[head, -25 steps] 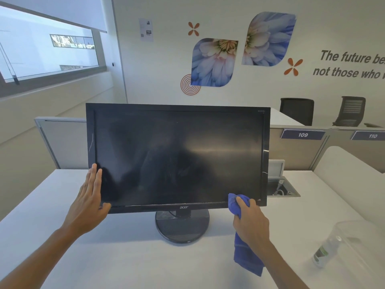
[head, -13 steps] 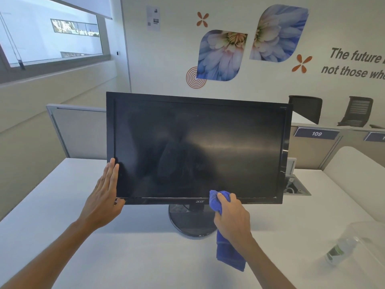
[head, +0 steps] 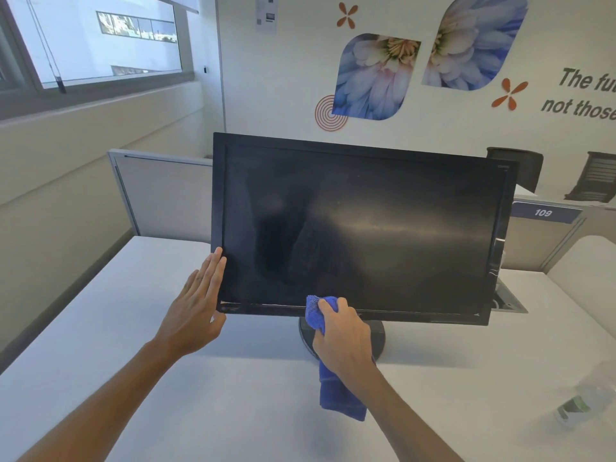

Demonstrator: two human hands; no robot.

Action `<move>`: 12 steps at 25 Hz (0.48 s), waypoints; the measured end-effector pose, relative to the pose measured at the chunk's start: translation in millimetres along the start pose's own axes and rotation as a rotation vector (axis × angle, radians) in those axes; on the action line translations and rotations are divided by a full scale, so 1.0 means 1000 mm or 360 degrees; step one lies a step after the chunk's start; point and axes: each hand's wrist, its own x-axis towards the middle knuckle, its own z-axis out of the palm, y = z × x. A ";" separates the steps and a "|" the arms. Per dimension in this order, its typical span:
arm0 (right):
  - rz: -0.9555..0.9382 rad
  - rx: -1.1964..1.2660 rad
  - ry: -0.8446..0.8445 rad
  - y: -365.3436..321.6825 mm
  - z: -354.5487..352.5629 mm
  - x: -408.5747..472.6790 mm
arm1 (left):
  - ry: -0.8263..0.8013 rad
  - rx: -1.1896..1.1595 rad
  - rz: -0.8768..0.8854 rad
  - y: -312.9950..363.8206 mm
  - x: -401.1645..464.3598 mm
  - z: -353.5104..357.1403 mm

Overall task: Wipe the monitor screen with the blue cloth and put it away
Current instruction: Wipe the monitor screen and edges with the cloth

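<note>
A white desk stood before a grey partition; left of the partition a window let in daylight, right of it possibly two dark chairs.

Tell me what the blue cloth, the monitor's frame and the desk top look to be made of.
Blue cloth: soft woven fabric, likely microfibre; it bunches in the right hand and hangs limp, with a nubbly surface.
Monitor frame: probably hard black plastic, glossy, since its right edge shows sharp highlights.
Desk top: smooth, matte white, perhaps laminate; no grain shows.
</note>
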 end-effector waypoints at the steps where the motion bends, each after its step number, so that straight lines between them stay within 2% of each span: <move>1: -0.0018 -0.0002 -0.0006 -0.007 0.002 0.002 | -0.0007 0.0001 -0.0001 -0.002 -0.003 0.002; 12: -0.0190 -0.0027 -0.0087 -0.080 0.016 0.014 | -0.0123 -0.0022 -0.0044 -0.014 -0.022 0.013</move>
